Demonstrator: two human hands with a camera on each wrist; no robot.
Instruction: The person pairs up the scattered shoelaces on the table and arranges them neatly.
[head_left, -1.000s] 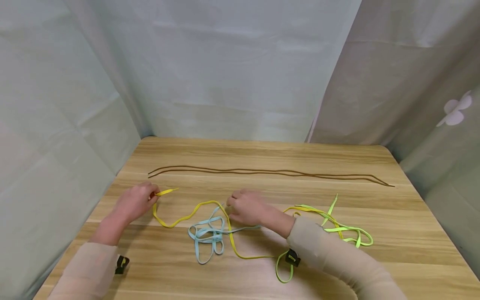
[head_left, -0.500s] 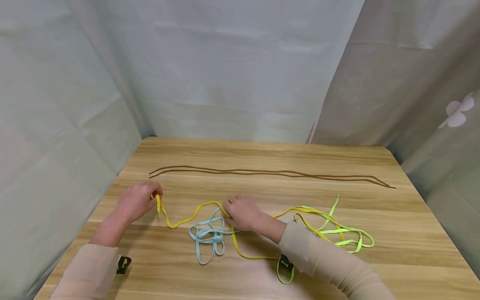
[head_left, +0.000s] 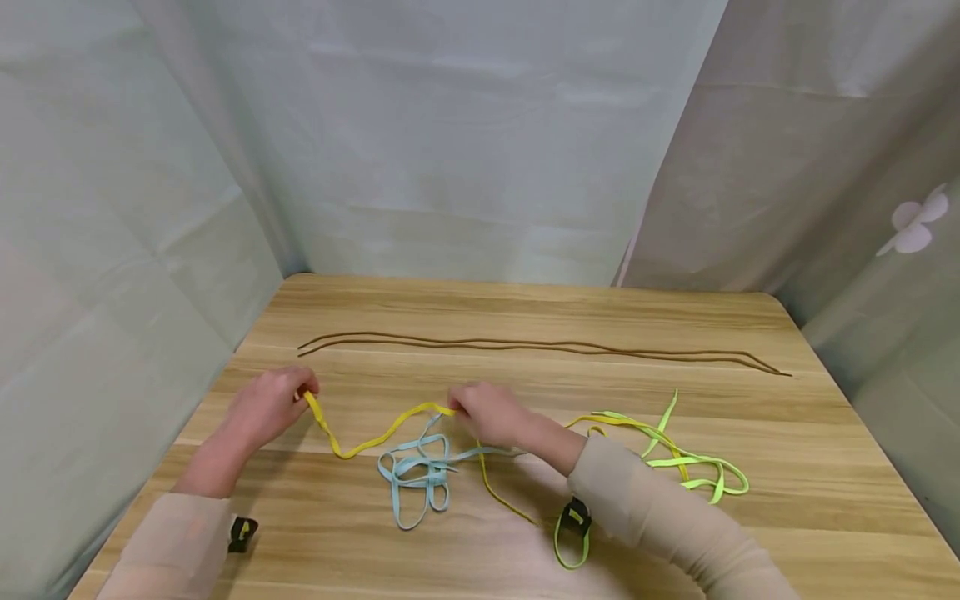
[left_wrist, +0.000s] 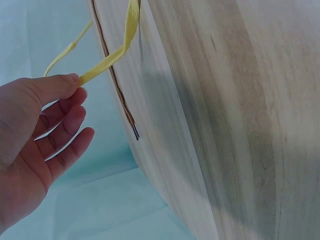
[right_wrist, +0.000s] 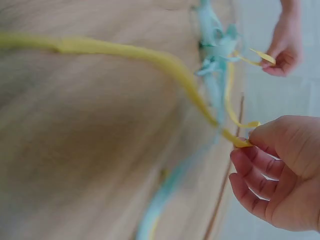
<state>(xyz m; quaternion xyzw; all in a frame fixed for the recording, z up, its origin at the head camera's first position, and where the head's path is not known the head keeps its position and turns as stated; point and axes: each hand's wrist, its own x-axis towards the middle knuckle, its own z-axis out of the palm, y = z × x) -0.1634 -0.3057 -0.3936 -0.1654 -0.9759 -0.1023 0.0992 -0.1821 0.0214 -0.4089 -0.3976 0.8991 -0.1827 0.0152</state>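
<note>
My left hand (head_left: 264, 410) pinches a flat yellow shoelace (left_wrist: 106, 64) between thumb and index finger near one end, a little above the table. From there the lace sags to the wood and runs across to my right hand (head_left: 491, 412). In the right wrist view, that hand's thumb and fingertip pinch the same yellow lace (right_wrist: 172, 65), whose loose tail hangs toward the table's front. A light blue shoelace (head_left: 405, 479) lies in a looped heap just left of my right hand. One strand of it passes under that hand.
Two thin brown laces (head_left: 487, 342) lie stretched side by side across the back of the wooden table (head_left: 825, 500). A neon green lace (head_left: 697, 458) is heaped at the right, overlapping more yellow lace. My right sleeve hides part of it. Grey curtains (head_left: 465, 150) surround the table.
My right hand has come onto the yellow lace and now pinches it, lifting it and drawing its loose tail. The left hand's lace end, sticking out rightward before, has swung round.
</note>
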